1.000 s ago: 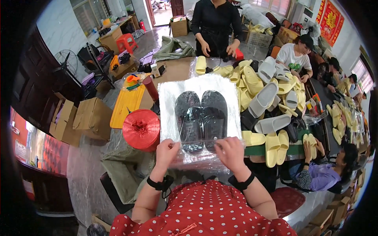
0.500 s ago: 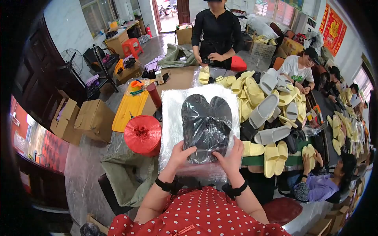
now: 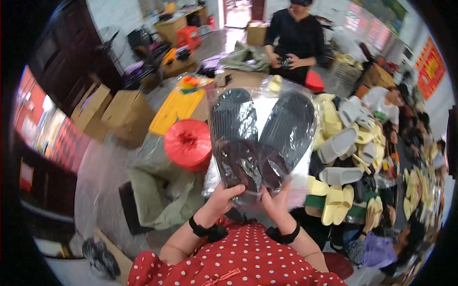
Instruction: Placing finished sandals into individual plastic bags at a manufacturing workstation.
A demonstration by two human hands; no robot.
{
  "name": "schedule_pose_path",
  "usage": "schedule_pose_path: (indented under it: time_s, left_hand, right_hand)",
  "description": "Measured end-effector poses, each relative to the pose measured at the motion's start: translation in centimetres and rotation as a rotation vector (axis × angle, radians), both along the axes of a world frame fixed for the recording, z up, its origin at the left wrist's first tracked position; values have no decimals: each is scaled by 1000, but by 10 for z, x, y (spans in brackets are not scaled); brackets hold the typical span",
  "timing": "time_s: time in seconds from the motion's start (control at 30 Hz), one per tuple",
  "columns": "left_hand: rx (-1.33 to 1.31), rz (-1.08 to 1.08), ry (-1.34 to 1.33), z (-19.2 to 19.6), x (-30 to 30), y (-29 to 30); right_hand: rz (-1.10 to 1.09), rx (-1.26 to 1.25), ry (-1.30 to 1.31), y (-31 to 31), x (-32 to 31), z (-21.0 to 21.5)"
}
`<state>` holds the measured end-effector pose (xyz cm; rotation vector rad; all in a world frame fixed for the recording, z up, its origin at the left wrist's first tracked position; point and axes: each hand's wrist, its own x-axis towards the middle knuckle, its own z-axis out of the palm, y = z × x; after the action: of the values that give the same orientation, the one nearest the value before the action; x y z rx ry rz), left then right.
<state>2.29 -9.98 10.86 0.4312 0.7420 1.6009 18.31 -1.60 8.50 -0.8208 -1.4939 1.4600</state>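
Observation:
A pair of black slippers in a clear plastic bag is held up in front of me, toes pointing away. My left hand grips the bag's near edge at the left slipper, thumb on top. Close beside it, my right hand pinches the same edge at the right slipper. The fingers under the bag are hidden. Beneath the bagged pair lies a stack of shiny clear plastic bags, largely covered by it.
Left of the stack stand a red roll of plastic twine and a yellow board. Yellow and grey slippers pile up on the right. A green sack lies low at the left, near cardboard boxes. Co-workers sit right; one person stands opposite.
The bagged slippers have come up off the stack toward me, and the two slippers have spread apart at the toes. My hands have moved closer together. The whole view has shifted.

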Motion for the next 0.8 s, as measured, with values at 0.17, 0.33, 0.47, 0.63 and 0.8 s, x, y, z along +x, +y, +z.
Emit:
schedule_pose_path:
  time_s: [0.17,0.33,0.47,0.63,0.8]
  left_hand:
    - [-202,512,137,-6,-58,-79]
    - [-446,1214,428,-89,-162,-200]
    - [-905,1117,681,-177,-213,-283]
    - [-1240,645,67,-233,-230,-283]
    - [-665,731,304,-265,-257,-275]
  right_hand:
    - [247,620,-409,34,-6,37]
    - [-29,755,-704,55,-4,-17]
    - [25,795,-828,56,-2,-37]
    - [22,781,-890,53,-12,-34]
    - [19,723,-898,44,-26,-23]
